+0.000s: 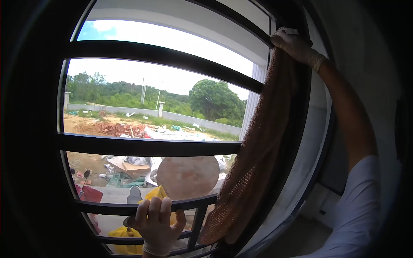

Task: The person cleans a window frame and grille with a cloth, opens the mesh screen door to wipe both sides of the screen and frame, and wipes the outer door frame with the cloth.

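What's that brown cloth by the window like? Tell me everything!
The brown cloth is long and bunched, with lacy, holey fabric along its left edge, where light shows through. It hangs along the right side of the window, its lower end slanting left. The right hand is at its top, seemingly gripping it.

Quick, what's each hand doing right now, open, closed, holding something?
Left hand: closed, fingers curled over a dark window bar.
Right hand: closed, holding the top of a hanging brown cloth.
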{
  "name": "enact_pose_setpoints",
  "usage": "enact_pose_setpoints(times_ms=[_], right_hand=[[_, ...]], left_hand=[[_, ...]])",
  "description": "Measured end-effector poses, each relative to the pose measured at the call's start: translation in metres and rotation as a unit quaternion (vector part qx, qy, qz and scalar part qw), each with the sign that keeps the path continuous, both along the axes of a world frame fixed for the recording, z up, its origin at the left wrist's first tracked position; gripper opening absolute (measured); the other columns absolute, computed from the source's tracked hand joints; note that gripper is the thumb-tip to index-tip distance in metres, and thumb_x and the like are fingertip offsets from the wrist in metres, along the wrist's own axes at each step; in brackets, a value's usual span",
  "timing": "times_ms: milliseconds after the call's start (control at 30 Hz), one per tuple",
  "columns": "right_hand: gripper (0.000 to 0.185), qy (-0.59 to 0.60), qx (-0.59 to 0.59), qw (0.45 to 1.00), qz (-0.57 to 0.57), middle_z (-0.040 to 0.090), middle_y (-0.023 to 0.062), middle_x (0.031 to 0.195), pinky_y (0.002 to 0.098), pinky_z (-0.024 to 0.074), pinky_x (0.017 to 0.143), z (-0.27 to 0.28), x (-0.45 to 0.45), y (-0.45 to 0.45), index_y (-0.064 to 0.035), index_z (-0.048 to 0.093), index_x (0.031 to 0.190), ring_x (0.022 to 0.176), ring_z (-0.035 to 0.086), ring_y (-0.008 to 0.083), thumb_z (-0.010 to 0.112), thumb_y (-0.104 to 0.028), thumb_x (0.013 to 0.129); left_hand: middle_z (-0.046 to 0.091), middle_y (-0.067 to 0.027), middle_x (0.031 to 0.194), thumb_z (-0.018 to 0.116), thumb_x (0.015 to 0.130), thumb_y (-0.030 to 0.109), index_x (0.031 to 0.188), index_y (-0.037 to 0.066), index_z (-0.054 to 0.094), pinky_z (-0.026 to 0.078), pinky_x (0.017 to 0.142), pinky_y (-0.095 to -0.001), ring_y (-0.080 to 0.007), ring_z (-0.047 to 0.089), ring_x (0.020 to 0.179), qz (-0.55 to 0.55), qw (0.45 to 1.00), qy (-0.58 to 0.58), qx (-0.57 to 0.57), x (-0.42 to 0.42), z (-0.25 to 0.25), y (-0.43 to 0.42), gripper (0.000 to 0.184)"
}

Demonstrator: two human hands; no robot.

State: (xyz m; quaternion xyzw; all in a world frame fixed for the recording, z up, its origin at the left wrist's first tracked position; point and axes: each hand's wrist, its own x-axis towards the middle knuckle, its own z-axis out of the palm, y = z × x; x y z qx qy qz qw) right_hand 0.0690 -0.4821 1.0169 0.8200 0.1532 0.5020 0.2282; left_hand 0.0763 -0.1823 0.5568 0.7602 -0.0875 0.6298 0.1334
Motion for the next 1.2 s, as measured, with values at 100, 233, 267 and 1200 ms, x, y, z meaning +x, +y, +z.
enact_pose_setpoints(times_ms=[100, 233, 267, 1200], right_hand=[[0.047, -0.178, -0.133, 0.97, -0.096, 0.06, 0.0199, 0.107, 0.0413, 0.0419, 0.089, -0.031, 0.0, -0.001, -0.0058, 0.043, 0.127, 0.101, 0.056, 0.0365, 0.047, -0.038, 0.093], [0.064, -0.332, -0.081, 0.94, -0.007, 0.044, 0.0188, 0.132, 0.0409, 0.0356, 0.101, -0.084, 0.014, -0.03, -0.0061, 0.033, 0.139, 0.12, 0.045, 0.0332, 0.057, -0.03, 0.085], [0.062, -0.324, -0.071, 0.943, 0.01, 0.043, 0.0182, 0.133, 0.0418, 0.0334, 0.103, -0.102, 0.011, -0.037, -0.0057, 0.034, 0.138, 0.12, 0.044, 0.0334, 0.058, -0.024, 0.084], [0.043, -0.223, 0.113, 0.96, 0.127, 0.053, 0.0222, 0.124, 0.0354, 0.0472, 0.092, -0.203, -0.019, -0.026, 0.0032, 0.044, 0.129, 0.11, 0.057, 0.0303, 0.053, -0.008, 0.088]], left_hand=[[0.049, -0.0031, 0.098, 0.059, 0.072, 0.035, 0.093, 0.016, 0.05, 0.025, 0.081, -0.0409, -0.0201, 0.042, 0.103, -0.005, 1.0, -0.023, -0.002, 0.004, -0.001, -0.002, 0.03], [0.045, -0.002, 0.095, 0.053, 0.075, 0.038, 0.092, 0.019, 0.048, 0.026, 0.08, -0.0433, -0.0181, 0.042, 0.099, -0.011, 1.0, -0.015, -0.017, 0.007, -0.004, -0.005, 0.026], [0.045, -0.002, 0.095, 0.052, 0.076, 0.039, 0.092, 0.018, 0.048, 0.026, 0.08, -0.0437, -0.0182, 0.041, 0.1, -0.016, 1.0, -0.009, -0.017, 0.008, -0.005, -0.005, 0.026], [0.048, -0.0051, 0.101, 0.06, 0.075, 0.031, 0.098, 0.015, 0.048, 0.026, 0.086, -0.0395, -0.0216, 0.039, 0.108, -0.01, 1.0, 0.009, -0.021, -0.01, 0.009, -0.011, 0.031]])
